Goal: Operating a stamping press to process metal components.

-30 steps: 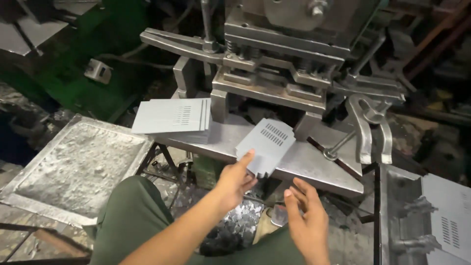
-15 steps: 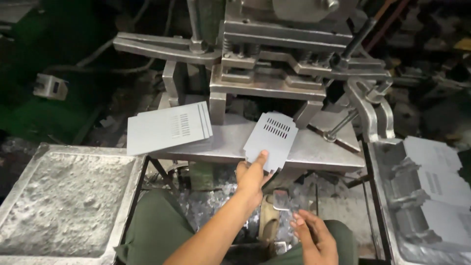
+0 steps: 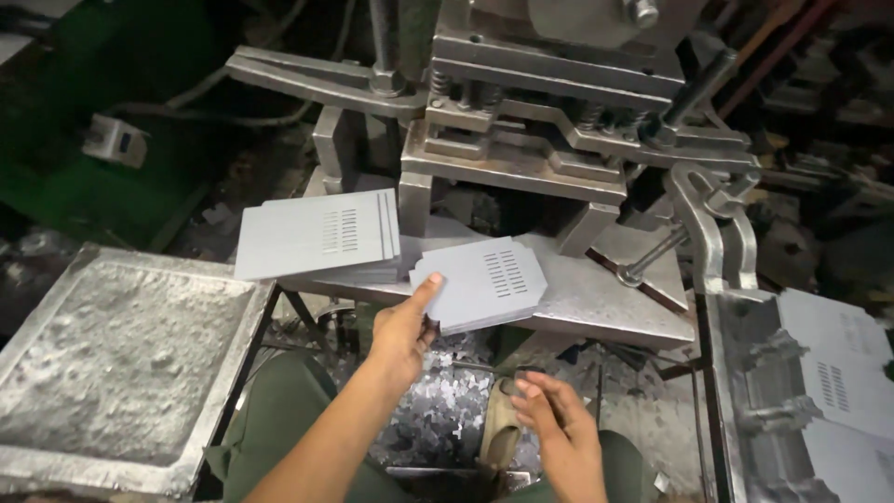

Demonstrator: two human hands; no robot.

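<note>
Far left, a rough cast metal tray (image 3: 112, 363); beyond it a stack of grey slotted sheets (image 3: 317, 237) on the press bed (image 3: 596, 303). Left hand (image 3: 402, 326) pinches the near-left corner of a vented sheet-metal blank (image 3: 480, 279) lying flat on the bed — likely thin, light, stiff, sharp-edged; corner hold suits. Right hand (image 3: 559, 433) loosely open, empty. Room is tight under the die (image 3: 521, 158).

No packages, signs or screens show anywhere in the view; the one candidate is a small pale rectangular tag-like plate (image 3: 114, 140) on the green machine body at ten o'clock, too blurred to tell whether it is a label
</note>
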